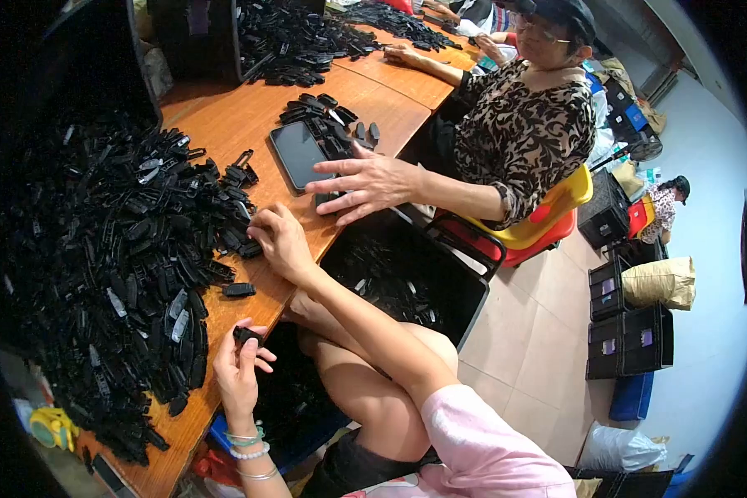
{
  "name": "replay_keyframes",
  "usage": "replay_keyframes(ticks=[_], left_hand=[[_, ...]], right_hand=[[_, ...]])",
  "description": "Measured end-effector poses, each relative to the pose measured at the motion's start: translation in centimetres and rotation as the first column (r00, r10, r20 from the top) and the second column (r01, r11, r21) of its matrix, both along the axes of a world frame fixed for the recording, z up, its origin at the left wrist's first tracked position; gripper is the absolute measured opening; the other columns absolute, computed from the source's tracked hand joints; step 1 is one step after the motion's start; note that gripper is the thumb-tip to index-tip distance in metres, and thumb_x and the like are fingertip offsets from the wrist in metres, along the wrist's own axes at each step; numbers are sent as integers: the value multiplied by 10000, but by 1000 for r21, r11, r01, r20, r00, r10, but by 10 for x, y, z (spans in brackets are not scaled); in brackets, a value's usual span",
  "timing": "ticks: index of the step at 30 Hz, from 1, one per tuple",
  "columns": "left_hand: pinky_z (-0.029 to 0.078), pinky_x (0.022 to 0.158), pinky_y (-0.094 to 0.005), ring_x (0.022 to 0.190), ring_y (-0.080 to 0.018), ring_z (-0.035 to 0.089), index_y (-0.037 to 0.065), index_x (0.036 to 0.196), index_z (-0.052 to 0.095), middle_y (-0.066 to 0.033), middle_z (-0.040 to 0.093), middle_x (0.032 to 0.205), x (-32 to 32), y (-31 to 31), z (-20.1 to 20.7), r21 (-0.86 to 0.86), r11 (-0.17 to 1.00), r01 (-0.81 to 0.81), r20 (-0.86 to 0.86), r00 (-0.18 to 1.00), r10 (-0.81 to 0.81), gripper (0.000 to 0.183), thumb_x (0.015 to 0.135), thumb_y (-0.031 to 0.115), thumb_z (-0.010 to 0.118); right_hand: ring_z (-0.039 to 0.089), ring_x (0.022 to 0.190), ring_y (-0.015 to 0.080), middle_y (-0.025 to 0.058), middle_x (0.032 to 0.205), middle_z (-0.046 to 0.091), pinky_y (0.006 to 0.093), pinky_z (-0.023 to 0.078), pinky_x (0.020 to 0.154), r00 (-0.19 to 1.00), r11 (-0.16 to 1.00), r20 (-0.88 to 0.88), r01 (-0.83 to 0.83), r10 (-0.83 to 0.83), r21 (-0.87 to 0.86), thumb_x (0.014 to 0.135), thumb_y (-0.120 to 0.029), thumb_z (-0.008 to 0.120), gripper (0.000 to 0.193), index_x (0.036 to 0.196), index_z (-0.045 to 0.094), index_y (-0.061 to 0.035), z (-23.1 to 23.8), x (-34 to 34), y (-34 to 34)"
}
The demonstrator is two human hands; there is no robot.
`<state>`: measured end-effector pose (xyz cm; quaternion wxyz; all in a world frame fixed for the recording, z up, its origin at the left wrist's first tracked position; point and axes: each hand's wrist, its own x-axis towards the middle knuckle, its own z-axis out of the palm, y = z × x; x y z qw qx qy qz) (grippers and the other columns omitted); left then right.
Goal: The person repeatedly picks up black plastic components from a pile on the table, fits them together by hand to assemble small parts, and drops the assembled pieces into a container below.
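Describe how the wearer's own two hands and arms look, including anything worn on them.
Both the left hand and the right hand are gloveless. The left wrist carries a pale green bracelet, a white beaded bracelet and a thin silvery bangle. The right arm has a short pink sleeve and a bare forearm.

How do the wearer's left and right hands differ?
Hold: the left hand grips a small black part; the right hand is at the edge of the black pile, its grip unclear.
Wrist: the left has bracelets; the right is bare.
Place: the left is by the table edge; the right is over the tabletop.
Both are ungloved.
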<state>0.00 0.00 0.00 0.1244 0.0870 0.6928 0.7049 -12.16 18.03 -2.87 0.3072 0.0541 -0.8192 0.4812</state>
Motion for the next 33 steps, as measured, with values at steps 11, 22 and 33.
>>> replay_keyframes(ticks=[11,22,33], left_hand=[[519,537,-235,638,-159,625,-55,1192,459,-162,617,1012,-5,-7,-2,188,982,-10,31,1000,4,313,955,148,455],[517,552,-248,624,-156,618,-63,1200,449,-180,617,990,-4,-10,-5,232,973,-19,20,1000,15,322,953,143,455],[454,468,-208,510,-115,566,-48,1214,477,-162,646,880,-1,-11,-6,248,968,-33,84,996,12,342,922,129,491]], right_hand=[[581,811,273,126,880,574,325,469,718,999,999,41,12,-10,-49,758,-75,687,123,839,631,-2,1,-6,3],[578,807,224,116,922,545,311,484,705,999,979,43,-12,21,-203,786,-83,670,114,836,626,10,0,-9,4],[520,671,98,40,764,578,240,436,609,987,927,56,158,-148,-339,838,-90,639,113,860,617,19,-2,-3,11]])
